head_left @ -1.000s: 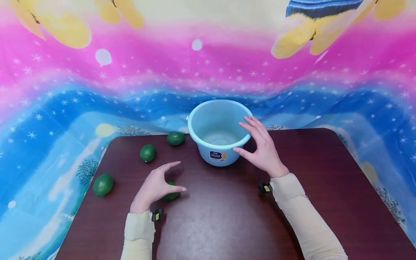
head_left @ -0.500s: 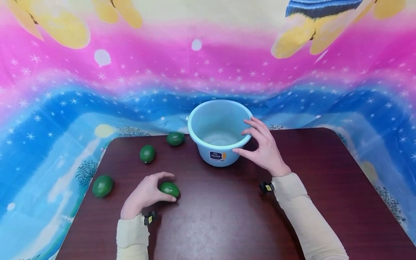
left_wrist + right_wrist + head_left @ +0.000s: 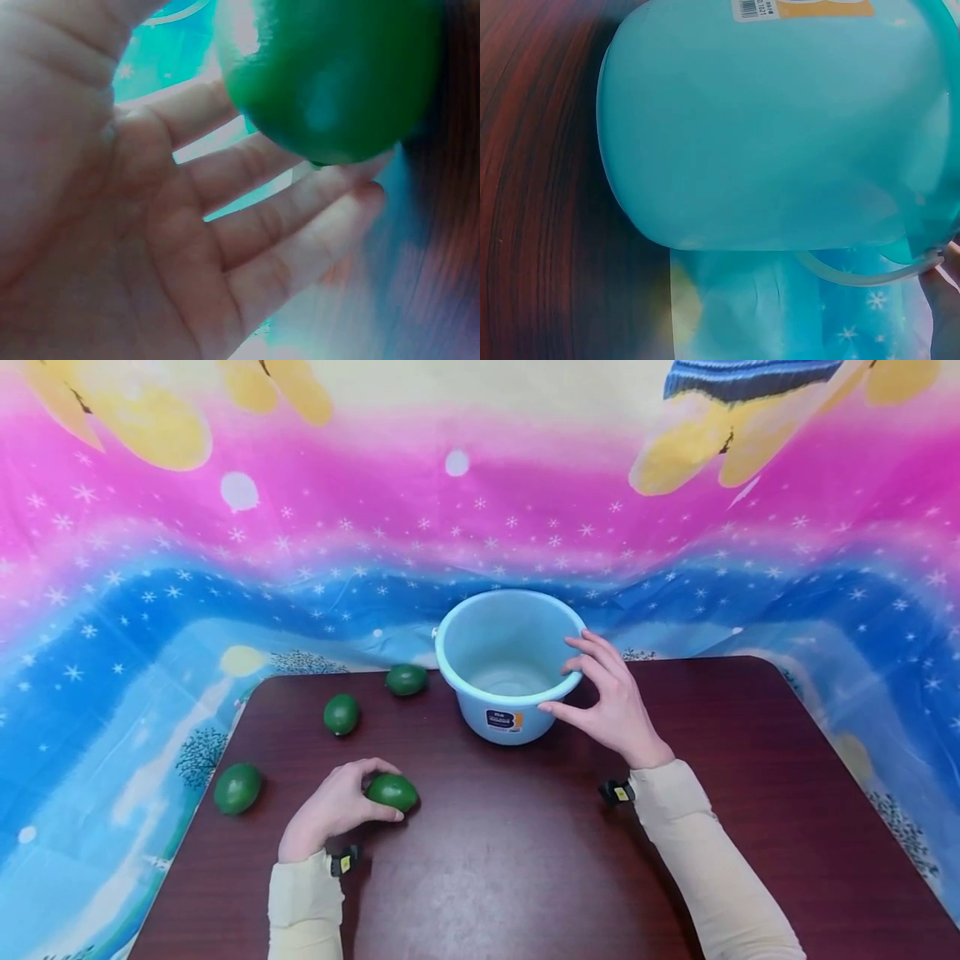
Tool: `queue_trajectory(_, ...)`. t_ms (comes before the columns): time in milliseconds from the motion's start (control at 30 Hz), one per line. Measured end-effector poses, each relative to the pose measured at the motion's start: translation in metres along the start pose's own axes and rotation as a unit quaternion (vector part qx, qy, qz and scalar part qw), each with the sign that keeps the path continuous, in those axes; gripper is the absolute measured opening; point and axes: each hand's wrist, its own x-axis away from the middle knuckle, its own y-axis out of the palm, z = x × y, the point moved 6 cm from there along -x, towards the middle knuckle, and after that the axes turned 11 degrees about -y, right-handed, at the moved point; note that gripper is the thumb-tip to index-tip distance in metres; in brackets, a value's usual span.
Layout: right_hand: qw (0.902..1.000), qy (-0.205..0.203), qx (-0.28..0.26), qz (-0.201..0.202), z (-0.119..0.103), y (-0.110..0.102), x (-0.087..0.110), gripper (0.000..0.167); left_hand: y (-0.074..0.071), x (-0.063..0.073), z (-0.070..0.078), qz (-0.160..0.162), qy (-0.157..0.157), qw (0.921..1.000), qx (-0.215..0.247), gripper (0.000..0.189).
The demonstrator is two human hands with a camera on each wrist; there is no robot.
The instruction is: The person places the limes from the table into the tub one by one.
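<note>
My left hand (image 3: 336,803) grips a smooth green lime (image 3: 392,792) between thumb and fingers, at the left-middle of the table. In the left wrist view that lime (image 3: 330,75) sits at the fingertips, away from the palm. My right hand (image 3: 621,714) holds the right rim of a light blue bucket (image 3: 491,706), thumb outside and fingertips over the inner edge. The bucket stands upright, and its visible inside holds nothing. In the right wrist view the bucket's side (image 3: 772,135) fills most of the frame, with only part of a finger showing at the right edge.
Three more limes lie on the left side of the brown table (image 3: 525,860): one near the left edge (image 3: 237,788), one farther back (image 3: 341,715), and one left of the bucket (image 3: 406,680). A patterned cloth (image 3: 360,527) hangs behind the table.
My left hand has moved left and down, and its fingers have closed round the lime that was partly hidden behind it. The right hand stays at the bucket's rim with slight finger movement.
</note>
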Motion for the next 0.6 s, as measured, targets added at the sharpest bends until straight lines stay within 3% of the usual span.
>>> queue_trajectory(300,0.9999,-0.004,0.0,0.017,-0.002,-0.006,0.003,0.046,-0.01,-0.007,-0.003,0.071,0.018,0.9958,0.054,0.058)
queue_trajectory(600,0.9994,-0.02,0.012,0.027,-0.013,-0.012,0.009,0.047,-0.016,-0.01,-0.007,0.112,0.023,0.9905,0.076,0.065)
